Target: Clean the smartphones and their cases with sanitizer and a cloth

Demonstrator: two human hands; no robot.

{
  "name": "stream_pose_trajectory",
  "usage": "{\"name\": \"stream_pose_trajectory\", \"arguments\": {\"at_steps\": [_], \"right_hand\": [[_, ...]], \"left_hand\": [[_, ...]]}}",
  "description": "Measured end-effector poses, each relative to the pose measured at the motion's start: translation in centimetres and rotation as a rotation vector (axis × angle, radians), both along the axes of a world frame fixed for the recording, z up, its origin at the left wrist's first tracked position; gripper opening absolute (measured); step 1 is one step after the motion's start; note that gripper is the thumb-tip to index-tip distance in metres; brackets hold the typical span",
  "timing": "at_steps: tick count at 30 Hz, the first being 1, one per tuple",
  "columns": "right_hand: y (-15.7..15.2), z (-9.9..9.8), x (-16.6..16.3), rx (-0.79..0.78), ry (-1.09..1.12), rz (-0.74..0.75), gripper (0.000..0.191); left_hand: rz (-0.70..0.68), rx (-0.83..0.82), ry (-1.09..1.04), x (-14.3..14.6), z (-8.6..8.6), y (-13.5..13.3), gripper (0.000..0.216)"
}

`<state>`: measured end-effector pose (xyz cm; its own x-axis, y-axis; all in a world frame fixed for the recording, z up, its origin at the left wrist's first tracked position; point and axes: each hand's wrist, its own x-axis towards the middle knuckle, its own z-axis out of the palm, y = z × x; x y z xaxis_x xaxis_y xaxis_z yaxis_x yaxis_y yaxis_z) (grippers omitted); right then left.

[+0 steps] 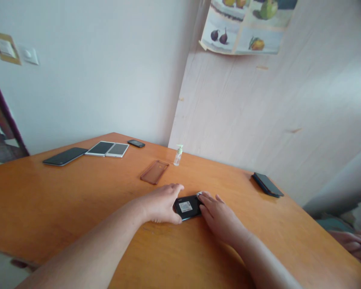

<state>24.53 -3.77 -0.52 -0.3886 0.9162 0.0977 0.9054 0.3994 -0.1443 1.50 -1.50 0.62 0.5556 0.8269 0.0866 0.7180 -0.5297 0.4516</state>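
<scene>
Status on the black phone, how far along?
Done: clear brown case lies apart, empty. In hand: left hand grips the black phone, label side up; right hand rests on its end. Left: row of phones at the far edge and dark phone at right lie untouched.

A small black phone (pixel 187 206) lies flat, back up, on the orange wooden surface (pixel 78 200) near its front edge. A white label shows on its back.

phones bk-L (pixel 100 148) | clear case (pixel 154 171) | pump btl (pixel 178 155) | blk phone R (pixel 267 184)
</scene>
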Motion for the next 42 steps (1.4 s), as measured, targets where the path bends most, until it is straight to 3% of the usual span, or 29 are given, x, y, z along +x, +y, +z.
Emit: {"name": "stream_pose_trajectory", "arguments": {"at_steps": [4, 6, 8, 12, 14, 22, 30, 37, 39, 42], "right_hand": [[-2.4, 1.3, -3.3, -0.050, 0.072, 0.303, 0.046], [-2.7, 1.5, -4.0, -0.064, 0.078, 0.349, 0.046], [-2.0, 1.3, -3.4, -0.036, 0.054, 0.270, 0.045], [0.1, 0.2, -0.3, 0.007, -0.036, -0.034, 0.047], [0.3, 0.0, 0.6, 0.003, -0.064, -0.087, 0.047], [-4.0, 2.2, -2.9, -0.049, 0.033, 0.301, 0.042], [-2.0, 1.7, 1.1, -0.003, -0.011, -0.018, 0.032], [-3.6, 1.3, -2.6, 0.002, 0.169, 0.331, 0.021], [-3.3, 0.9, -2.8, 0.026, 0.219, 0.340, 0.017], [-1.8, 0.4, -1.3, 0.072, 0.260, 0.199, 0.011]], "left_hand": [[-0.008, 0.004, -0.025, 0.0, -0.3, 0.1, 0.088], [-0.007, 0.004, -0.031, 0.0, -0.3, 0.1, 0.089], [-0.004, 0.006, -0.034, 0.0, -0.3, 0.1, 0.087], [0.008, -0.006, -0.020, 0.0, -0.1, 0.0, 0.085], [0.013, -0.007, -0.022, 0.1, 0.0, -0.1, 0.085], [0.009, -0.002, -0.053, 0.1, 0.2, -0.2, 0.083], [-0.006, 0.002, -0.046, -0.1, 0.1, -0.1, 0.070], [-0.031, 0.030, -0.044, -0.1, -0.1, 0.1, 0.054], [-0.031, 0.035, -0.040, 0.0, -0.2, 0.1, 0.050], [-0.023, 0.026, -0.034, -0.1, -0.2, 0.1, 0.051]]}}
